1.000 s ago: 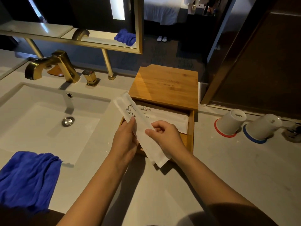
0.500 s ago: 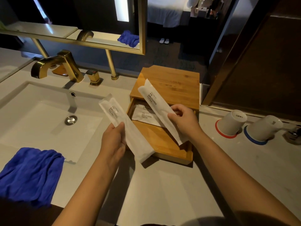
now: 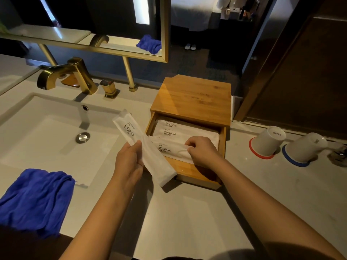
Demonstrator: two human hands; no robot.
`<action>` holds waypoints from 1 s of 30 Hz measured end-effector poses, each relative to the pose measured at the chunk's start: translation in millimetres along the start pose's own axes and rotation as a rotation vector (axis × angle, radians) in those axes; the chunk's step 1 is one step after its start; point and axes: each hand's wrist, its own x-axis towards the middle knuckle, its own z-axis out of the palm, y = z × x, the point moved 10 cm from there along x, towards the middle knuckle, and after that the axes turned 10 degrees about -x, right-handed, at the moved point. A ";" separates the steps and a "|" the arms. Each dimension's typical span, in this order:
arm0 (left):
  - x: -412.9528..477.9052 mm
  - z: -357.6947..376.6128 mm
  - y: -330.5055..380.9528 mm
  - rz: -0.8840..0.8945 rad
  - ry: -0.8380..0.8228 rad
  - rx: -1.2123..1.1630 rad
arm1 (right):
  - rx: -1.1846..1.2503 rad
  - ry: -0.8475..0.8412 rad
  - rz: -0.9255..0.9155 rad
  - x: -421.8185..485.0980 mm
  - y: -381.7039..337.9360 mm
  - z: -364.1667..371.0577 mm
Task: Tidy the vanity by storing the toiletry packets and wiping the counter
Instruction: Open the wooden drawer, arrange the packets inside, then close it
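Note:
My left hand (image 3: 129,162) holds a long white packet (image 3: 142,147) marked BRUSHING TEETH, tilted over the counter just left of the open drawer (image 3: 222,145) of a bamboo box (image 3: 193,98). My right hand (image 3: 203,151) is inside the drawer, fingers pinched on another white toothbrush packet (image 3: 169,148) that lies flat at the drawer's front. Two more packets (image 3: 174,129) lie behind it in the drawer. A blue cloth (image 3: 35,199) is bunched on the counter at the sink's near left corner.
A white sink (image 3: 47,136) with a gold tap (image 3: 67,74) takes up the left. Two upturned white cups, one on a red coaster (image 3: 266,141) and one on a blue coaster (image 3: 304,149), stand right of the box. A gold-framed mirror (image 3: 165,34) hangs behind.
My right hand has brought its packet down from above the box and laid it in the drawer's front. My left hand keeps its packet nearly where it was.

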 end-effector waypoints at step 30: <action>2.7 9.5 -10.7 -0.051 -0.094 0.045 | 0.470 -0.071 -0.065 -29.1 -50.9 22.8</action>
